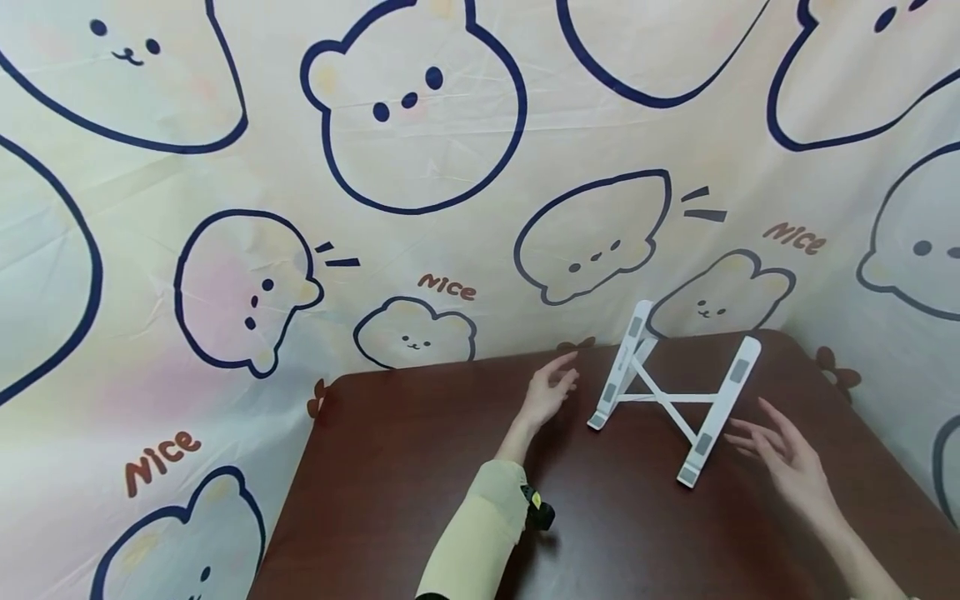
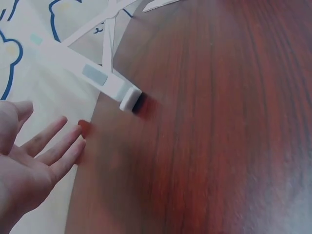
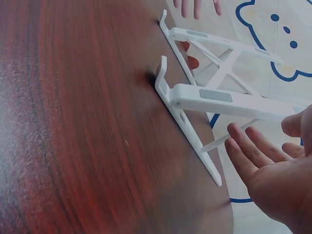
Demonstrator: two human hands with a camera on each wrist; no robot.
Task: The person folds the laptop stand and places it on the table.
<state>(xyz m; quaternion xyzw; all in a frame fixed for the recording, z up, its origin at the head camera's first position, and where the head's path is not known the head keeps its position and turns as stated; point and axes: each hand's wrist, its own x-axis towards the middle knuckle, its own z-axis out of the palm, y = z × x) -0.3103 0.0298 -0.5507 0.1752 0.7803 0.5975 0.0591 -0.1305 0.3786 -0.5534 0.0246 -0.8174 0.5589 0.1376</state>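
A white folding laptop stand [image 1: 705, 442] stands unfolded on the brown table, its two sloping arms joined by crossed bars and fitted with grey pads. To its left my left hand [image 1: 547, 392] hovers with loosely bent fingers, apart from the stand. My right hand [image 1: 791, 467] is on the other side, palm turned toward the stand, fingers spread and holding nothing. In the left wrist view the left hand [image 2: 34, 165] lies below one arm of the stand [image 2: 92, 73]. The right wrist view has the right hand [image 3: 278, 165] close beside the near arm [image 3: 229, 100]; contact cannot be told.
The dark brown wooden table [image 1: 375, 483] reaches back to a pale cloth [image 1: 420, 250] printed with cartoon bears, which hangs behind and at both sides. A black wrist camera [image 1: 538, 510] is strapped at the left sleeve [image 1: 480, 533].
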